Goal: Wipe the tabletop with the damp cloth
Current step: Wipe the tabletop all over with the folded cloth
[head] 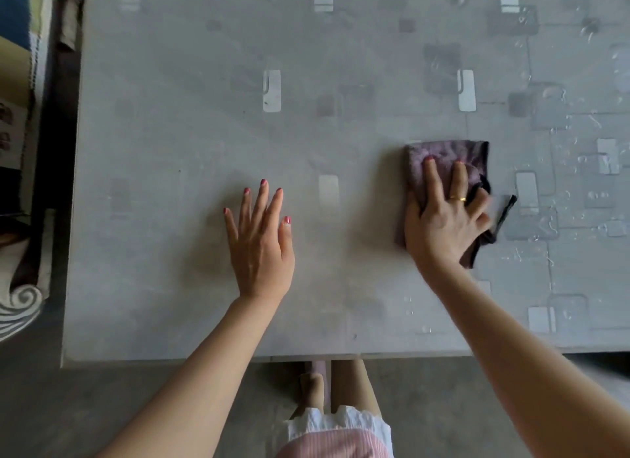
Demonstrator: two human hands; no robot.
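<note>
A grey tabletop [191, 143] with pale rectangle patterns fills the view. A folded purple-grey cloth [443, 157] with a dark edge lies flat on it right of centre. My right hand [443, 215] presses down on the cloth with straight, spread fingers; a gold ring shows on one finger. My left hand [260, 242] rests flat on the bare table left of the cloth, fingers spread, holding nothing. Water drops and wet streaks [559, 143] glisten on the table's right part.
The table's near edge [238, 358] runs across the lower view, with the floor, my legs and feet below it. Left of the table stand stacked items [20, 65] and a rug with a swirl pattern [20, 307].
</note>
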